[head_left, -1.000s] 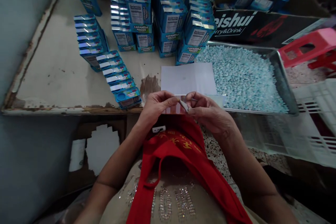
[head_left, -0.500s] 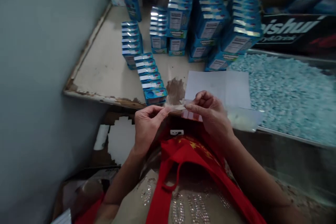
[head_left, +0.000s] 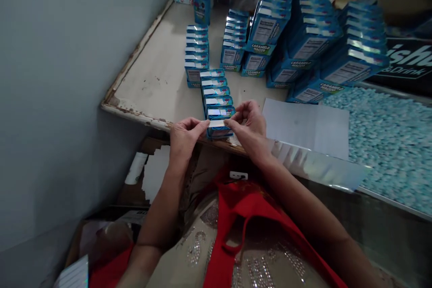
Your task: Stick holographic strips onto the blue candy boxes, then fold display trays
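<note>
A short pale sticker [head_left: 217,123] stretches between my two hands, against the front of the nearest small blue candy box [head_left: 220,132]. My left hand [head_left: 186,139] pinches its left end between thumb and forefinger. At the other end, my right hand [head_left: 249,128] pinches with thumb and forefinger, the remaining fingers curled above. Behind this box runs a row of like blue boxes [head_left: 216,91], each with a pale strip across its top. A clear sheet with shiny strips [head_left: 317,162] lies beyond my right wrist, over the table edge.
Stacked blue cartons [head_left: 303,49] stand at the back, with another row [head_left: 196,56] to the left. White paper [head_left: 305,121] lies right of my hands, beside a tray of pale-blue wrapped pieces [head_left: 388,144]. A grey wall [head_left: 60,76] bounds the left.
Both hands have moved forward with the sticker, from before the table edge to the nearest blue box. The view has shifted left, and the clear sheet shows more fully.
</note>
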A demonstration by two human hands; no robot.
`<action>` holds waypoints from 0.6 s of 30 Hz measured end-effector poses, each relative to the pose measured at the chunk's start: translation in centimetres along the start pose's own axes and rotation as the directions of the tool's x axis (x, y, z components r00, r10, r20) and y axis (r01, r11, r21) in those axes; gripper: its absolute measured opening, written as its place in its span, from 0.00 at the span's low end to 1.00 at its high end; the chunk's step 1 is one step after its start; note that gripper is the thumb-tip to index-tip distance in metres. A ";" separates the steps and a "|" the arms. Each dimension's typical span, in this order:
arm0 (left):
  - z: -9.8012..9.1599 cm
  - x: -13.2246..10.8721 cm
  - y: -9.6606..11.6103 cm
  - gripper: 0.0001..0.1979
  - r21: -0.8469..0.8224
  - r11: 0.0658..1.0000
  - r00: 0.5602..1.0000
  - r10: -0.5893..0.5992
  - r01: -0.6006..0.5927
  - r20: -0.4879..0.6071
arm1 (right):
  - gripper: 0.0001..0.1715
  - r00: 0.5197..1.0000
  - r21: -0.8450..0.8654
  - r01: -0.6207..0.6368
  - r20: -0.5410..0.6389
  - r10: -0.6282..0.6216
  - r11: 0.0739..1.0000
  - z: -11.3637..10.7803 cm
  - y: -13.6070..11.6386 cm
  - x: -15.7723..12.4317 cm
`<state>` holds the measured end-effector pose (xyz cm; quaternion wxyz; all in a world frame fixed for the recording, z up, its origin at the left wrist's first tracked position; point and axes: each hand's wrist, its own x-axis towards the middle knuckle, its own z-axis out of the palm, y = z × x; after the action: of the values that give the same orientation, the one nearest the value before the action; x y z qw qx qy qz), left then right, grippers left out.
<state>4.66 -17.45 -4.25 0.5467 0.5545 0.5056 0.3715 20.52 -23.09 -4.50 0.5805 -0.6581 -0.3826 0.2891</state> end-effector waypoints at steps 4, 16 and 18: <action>0.2 0.0 -0.2 0.13 -0.042 0.999 1.000 -0.023 0.024 0.017 | 0.19 1.000 -0.014 -0.011 0.028 0.011 1.000 0.0 0.3 0.1; 0.2 0.2 -1.3 0.17 -0.145 0.982 0.991 -0.107 0.119 0.084 | 0.19 0.997 -0.228 0.035 0.070 -0.020 0.973 -0.2 1.0 0.5; 0.3 0.2 -2.1 0.19 -0.172 0.974 0.987 -0.130 0.145 0.095 | 0.24 0.999 -0.248 0.024 0.036 -0.015 0.968 -0.4 1.3 0.8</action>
<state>4.68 -17.58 -6.38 0.6393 0.4818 0.4843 0.3531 21.54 -22.69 -5.66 0.4898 -0.7169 -0.4320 0.2441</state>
